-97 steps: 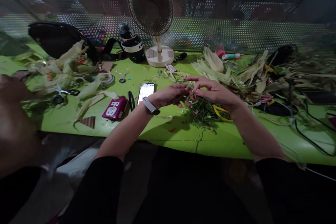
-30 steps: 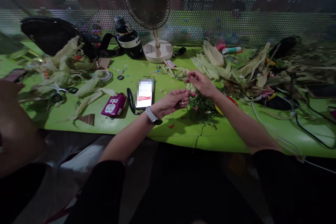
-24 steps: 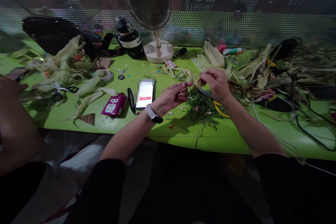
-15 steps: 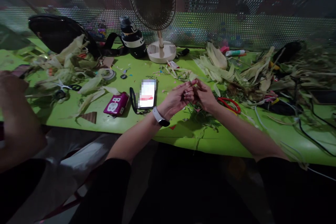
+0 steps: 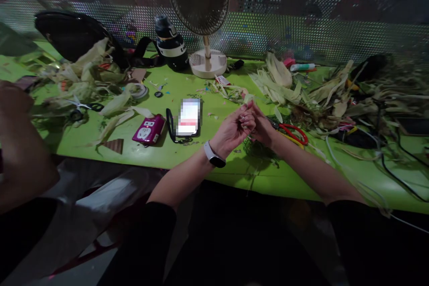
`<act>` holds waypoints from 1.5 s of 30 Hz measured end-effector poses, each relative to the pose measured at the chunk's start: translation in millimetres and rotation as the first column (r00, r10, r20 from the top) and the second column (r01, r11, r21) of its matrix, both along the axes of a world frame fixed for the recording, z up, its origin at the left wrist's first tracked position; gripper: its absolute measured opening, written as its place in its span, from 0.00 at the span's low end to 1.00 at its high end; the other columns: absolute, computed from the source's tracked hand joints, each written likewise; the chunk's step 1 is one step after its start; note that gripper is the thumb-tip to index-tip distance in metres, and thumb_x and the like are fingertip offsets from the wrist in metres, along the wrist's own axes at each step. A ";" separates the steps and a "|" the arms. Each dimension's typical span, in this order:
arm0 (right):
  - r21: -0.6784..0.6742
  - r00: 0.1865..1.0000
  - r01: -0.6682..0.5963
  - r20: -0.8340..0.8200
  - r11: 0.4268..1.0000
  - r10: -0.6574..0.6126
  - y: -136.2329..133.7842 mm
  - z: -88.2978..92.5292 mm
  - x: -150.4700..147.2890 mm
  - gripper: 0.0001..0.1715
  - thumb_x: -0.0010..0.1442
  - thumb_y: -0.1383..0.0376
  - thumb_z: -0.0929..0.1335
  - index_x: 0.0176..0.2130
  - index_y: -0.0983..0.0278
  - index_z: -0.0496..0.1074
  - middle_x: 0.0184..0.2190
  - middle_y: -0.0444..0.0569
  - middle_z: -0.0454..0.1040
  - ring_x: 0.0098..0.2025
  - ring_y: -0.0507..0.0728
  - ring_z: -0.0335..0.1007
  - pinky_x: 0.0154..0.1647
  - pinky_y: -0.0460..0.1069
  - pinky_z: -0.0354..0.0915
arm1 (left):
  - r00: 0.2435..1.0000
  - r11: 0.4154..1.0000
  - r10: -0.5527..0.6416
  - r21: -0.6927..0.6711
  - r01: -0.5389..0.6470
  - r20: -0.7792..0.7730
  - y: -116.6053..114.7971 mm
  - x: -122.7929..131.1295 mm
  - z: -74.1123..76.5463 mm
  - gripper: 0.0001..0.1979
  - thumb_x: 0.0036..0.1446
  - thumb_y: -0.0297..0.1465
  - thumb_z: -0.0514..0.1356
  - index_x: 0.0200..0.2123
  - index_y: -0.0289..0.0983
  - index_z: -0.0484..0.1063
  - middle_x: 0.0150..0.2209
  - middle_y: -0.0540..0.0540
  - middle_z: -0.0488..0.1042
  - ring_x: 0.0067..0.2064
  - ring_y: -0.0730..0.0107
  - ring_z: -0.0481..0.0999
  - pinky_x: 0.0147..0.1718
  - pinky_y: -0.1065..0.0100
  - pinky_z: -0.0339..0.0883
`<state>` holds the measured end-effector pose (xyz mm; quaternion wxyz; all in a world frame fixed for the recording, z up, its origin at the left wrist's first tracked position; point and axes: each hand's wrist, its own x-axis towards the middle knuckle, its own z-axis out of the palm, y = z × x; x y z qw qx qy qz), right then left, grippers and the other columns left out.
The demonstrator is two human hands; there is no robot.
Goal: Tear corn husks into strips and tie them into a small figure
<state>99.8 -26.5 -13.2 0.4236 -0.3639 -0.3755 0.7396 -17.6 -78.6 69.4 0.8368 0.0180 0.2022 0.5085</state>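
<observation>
Over the green table [image 5: 214, 161], my left hand [image 5: 233, 129] and my right hand [image 5: 263, 127] are pressed together with fingers closed. A small pale piece of corn husk [image 5: 248, 98] pokes up between the fingertips, and the rest of it is hidden. A watch on a light band [image 5: 214, 155] sits on my left wrist. Thin green sprigs [image 5: 258, 149] lie beneath my right hand. Red-handled pliers [image 5: 295, 133] rest just right of that hand. A phone [image 5: 188, 118] with its screen lit lies left of my hands.
Corn husks [image 5: 278, 80] are heaped at the back right. A fan [image 5: 208, 65] and a dark bottle [image 5: 170, 49] stand at the back. At left lie a purple case [image 5: 149, 129], scissors [image 5: 80, 106] and more husks [image 5: 87, 73]; another person's arm [image 5: 20, 143] rests there. Cables [image 5: 389, 165] trail at right.
My left hand and wrist have shifted right and turned, closing in on my right hand. The husk piece stands up more plainly above the fingertips. The view has tilted slightly.
</observation>
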 end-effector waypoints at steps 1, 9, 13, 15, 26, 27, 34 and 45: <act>-0.041 0.998 0.045 -0.037 0.998 -0.046 0.4 1.3 -0.4 0.27 0.55 0.63 0.74 0.54 0.54 0.67 0.23 0.34 0.71 0.17 0.47 0.63 0.15 0.42 0.62 | 1.000 1.000 0.010 -0.004 -0.010 0.002 -0.7 1.5 -1.1 0.20 0.72 0.22 0.45 0.26 0.33 0.62 0.22 0.56 0.50 0.21 0.87 0.54 0.21 0.85 0.54; -0.130 0.989 -0.047 -0.143 0.990 0.029 -4.6 27.5 2.9 0.13 0.59 0.63 0.67 0.45 0.63 0.73 0.20 0.40 0.72 0.20 0.50 0.67 0.17 0.42 0.65 | 0.999 0.999 -0.047 0.014 0.047 -0.003 -6.2 8.9 -7.2 0.18 0.72 0.22 0.46 0.26 0.34 0.61 0.23 0.55 0.49 0.21 0.86 0.54 0.21 0.85 0.52; -0.181 0.988 -0.134 -0.105 0.974 0.116 0.5 18.7 9.1 0.14 0.52 0.55 0.72 0.33 0.61 0.71 0.20 0.42 0.71 0.20 0.51 0.64 0.17 0.45 0.68 | 0.996 0.997 -0.076 0.003 0.076 -0.035 -8.4 7.2 -5.9 0.17 0.70 0.20 0.47 0.27 0.34 0.61 0.24 0.55 0.49 0.21 0.86 0.54 0.21 0.85 0.52; -0.154 0.992 -0.101 -0.096 0.983 0.087 2.3 10.9 9.5 0.20 0.45 0.53 0.77 0.31 0.61 0.69 0.21 0.41 0.71 0.21 0.50 0.64 0.21 0.46 0.71 | 0.996 0.996 -0.090 -0.006 0.090 -0.016 -9.1 5.2 -5.2 0.17 0.70 0.20 0.47 0.27 0.34 0.62 0.24 0.56 0.50 0.21 0.87 0.54 0.20 0.85 0.52; 0.224 0.985 -0.029 0.174 0.974 -0.010 5.0 13.7 11.4 0.27 0.39 0.52 0.81 0.28 0.61 0.66 0.26 0.39 0.68 0.29 0.49 0.64 0.33 0.46 0.68 | 0.991 0.995 -0.063 0.066 0.072 -0.122 -0.3 -14.8 -16.5 0.15 0.70 0.21 0.49 0.31 0.32 0.68 0.22 0.56 0.54 0.21 0.85 0.56 0.20 0.83 0.54; 0.209 0.985 -0.048 0.172 0.977 0.011 5.7 14.7 12.0 0.25 0.40 0.54 0.80 0.28 0.61 0.67 0.26 0.39 0.69 0.29 0.49 0.65 0.36 0.47 0.69 | 0.989 0.994 -0.060 0.080 0.071 -0.135 0.6 -16.8 -17.3 0.15 0.70 0.21 0.49 0.30 0.32 0.68 0.22 0.56 0.54 0.21 0.85 0.56 0.21 0.83 0.54; 0.211 0.983 -0.135 0.153 0.968 0.104 7.3 16.7 18.4 0.18 0.39 0.63 0.78 0.29 0.63 0.70 0.27 0.40 0.71 0.31 0.50 0.67 0.39 0.47 0.67 | 0.987 0.990 -0.073 0.113 0.090 -0.145 2.7 -23.2 -17.6 0.15 0.70 0.21 0.48 0.33 0.31 0.70 0.22 0.56 0.55 0.20 0.86 0.57 0.21 0.84 0.55; 0.179 0.970 -0.193 0.183 0.965 0.160 7.7 32.0 29.3 0.29 0.42 0.51 0.82 0.32 0.62 0.68 0.24 0.38 0.73 0.22 0.48 0.69 0.22 0.43 0.61 | 0.985 0.995 -0.064 0.063 0.075 -0.160 9.1 -30.2 -15.4 0.13 0.70 0.21 0.49 0.37 0.30 0.72 0.21 0.56 0.58 0.20 0.86 0.59 0.20 0.84 0.56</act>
